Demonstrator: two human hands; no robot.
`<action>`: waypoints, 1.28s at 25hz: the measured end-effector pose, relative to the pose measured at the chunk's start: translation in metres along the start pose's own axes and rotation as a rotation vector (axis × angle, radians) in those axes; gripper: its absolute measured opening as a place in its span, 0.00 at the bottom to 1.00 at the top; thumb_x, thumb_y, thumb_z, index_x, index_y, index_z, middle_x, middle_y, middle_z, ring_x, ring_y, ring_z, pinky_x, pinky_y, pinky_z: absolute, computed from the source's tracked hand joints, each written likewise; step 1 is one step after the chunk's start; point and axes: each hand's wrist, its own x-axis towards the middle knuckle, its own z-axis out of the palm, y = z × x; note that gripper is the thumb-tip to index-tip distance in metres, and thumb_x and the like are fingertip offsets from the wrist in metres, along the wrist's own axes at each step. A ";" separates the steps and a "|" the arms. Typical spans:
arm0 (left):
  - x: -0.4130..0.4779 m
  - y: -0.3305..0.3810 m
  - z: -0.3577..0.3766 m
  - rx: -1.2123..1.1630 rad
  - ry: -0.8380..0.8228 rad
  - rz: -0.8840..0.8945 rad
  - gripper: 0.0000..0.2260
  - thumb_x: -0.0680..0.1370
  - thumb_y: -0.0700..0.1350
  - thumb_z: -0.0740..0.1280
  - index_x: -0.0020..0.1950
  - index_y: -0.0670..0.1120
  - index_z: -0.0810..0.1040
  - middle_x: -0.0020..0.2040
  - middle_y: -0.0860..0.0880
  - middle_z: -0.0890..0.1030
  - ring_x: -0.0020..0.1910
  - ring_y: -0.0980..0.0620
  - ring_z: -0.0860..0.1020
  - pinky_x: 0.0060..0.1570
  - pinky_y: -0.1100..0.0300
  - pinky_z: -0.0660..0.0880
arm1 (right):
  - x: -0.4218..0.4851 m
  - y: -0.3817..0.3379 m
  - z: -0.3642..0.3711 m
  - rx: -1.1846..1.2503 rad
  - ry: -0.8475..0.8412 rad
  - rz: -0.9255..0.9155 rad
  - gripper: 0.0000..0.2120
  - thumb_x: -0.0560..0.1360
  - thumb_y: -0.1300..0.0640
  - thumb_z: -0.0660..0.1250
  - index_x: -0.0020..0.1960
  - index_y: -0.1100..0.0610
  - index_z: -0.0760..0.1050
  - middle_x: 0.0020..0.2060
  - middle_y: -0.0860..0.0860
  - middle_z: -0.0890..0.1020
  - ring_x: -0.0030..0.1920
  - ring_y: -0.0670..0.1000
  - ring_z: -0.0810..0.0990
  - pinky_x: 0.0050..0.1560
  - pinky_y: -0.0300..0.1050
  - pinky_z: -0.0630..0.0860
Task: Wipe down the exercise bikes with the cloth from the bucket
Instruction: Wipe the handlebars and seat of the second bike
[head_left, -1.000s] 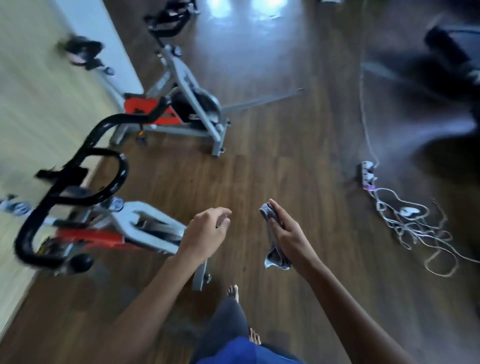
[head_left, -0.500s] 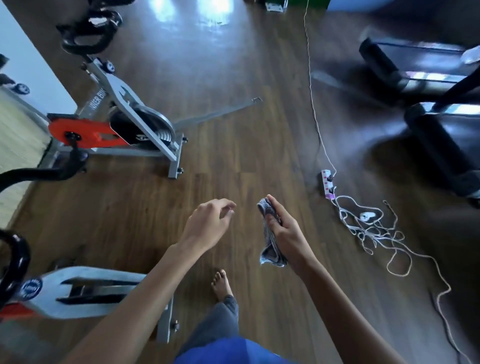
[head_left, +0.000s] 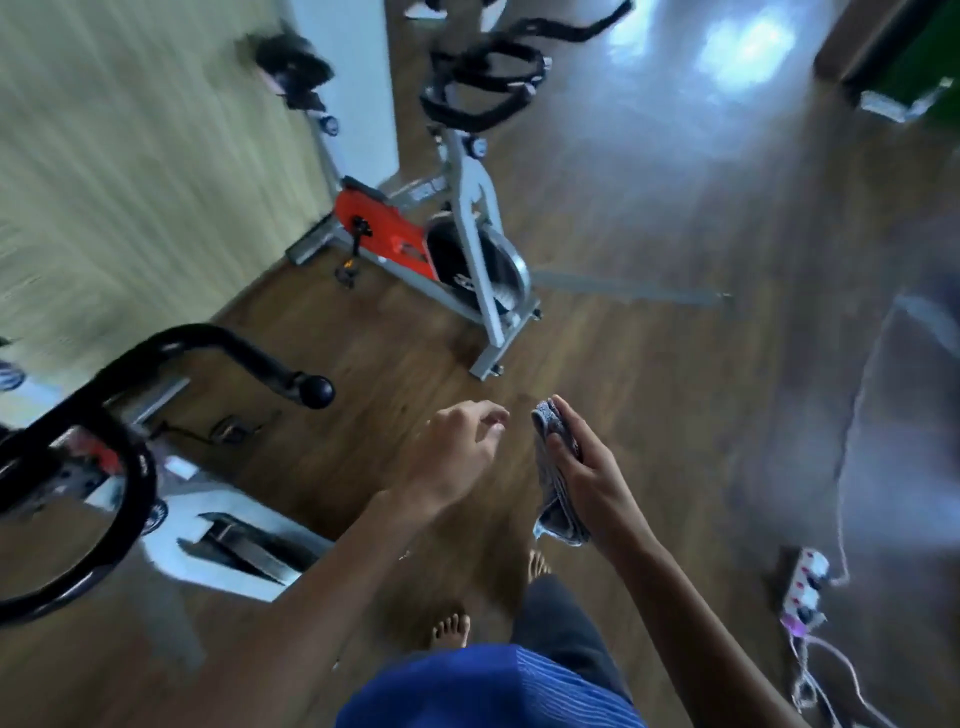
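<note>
Seemingly soft and light, the grey cloth (head_left: 558, 470) hangs gripped by the right hand (head_left: 595, 480) at its gathered upper folds, likely the surest hold, while the left hand (head_left: 457, 457), loosely curled and empty, hovers just beside it, the nearest exercise bike (head_left: 228, 540) further left.

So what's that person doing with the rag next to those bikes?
A person stands barefoot on the brown wooden floor, seemingly about to wipe exercise bikes. Their right hand grips a crumpled grey cloth; the left hand beside it is empty, fingers loosely curled. The white bike with the black looped handlebar is closest, on the left, and the orange-and-silver bike stands farther ahead. The cloth touches neither bike yet.
</note>
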 end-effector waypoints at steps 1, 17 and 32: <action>0.008 -0.008 -0.006 -0.012 0.048 -0.060 0.09 0.79 0.45 0.67 0.59 0.50 0.82 0.55 0.52 0.84 0.53 0.54 0.82 0.57 0.56 0.78 | 0.023 -0.005 0.006 -0.018 -0.068 -0.006 0.22 0.83 0.62 0.60 0.76 0.53 0.65 0.67 0.45 0.75 0.61 0.39 0.76 0.61 0.32 0.71; 0.035 0.026 0.018 -0.336 1.046 -1.174 0.11 0.79 0.45 0.63 0.56 0.51 0.84 0.56 0.50 0.85 0.56 0.49 0.82 0.58 0.51 0.77 | 0.225 -0.088 0.109 -0.458 -1.393 -0.297 0.21 0.83 0.60 0.59 0.76 0.50 0.66 0.70 0.41 0.72 0.69 0.38 0.69 0.70 0.35 0.64; 0.077 0.040 -0.020 -0.316 2.070 -1.044 0.15 0.81 0.48 0.60 0.61 0.48 0.82 0.55 0.54 0.85 0.55 0.57 0.82 0.59 0.52 0.78 | 0.186 -0.054 0.163 0.011 -1.613 -1.021 0.25 0.83 0.65 0.54 0.78 0.54 0.56 0.79 0.56 0.55 0.81 0.57 0.49 0.78 0.56 0.55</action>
